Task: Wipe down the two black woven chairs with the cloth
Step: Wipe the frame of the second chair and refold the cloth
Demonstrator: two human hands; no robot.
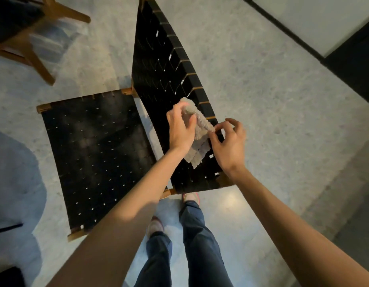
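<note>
Cloth (202, 127) in left hand (180, 129), over chair (162, 65)

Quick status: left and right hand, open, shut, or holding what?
Left hand: fingers curled round the fluffy beige cloth, over the black woven chair backrest.
Right hand: seems to pinch the cloth's edge.

Left grip (180, 129) curled closed, right grip (229, 141) close beside, fingertips pinched.

Pale speckled floor (262, 83) here, glossy, catching a spot of light. Standing on it is one black woven chair (96, 152) with wooden corners. At far left is a second chair (13, 19), wooden legs splayed. The person's shoes (155, 225) are planted just beside the near chair.
</note>
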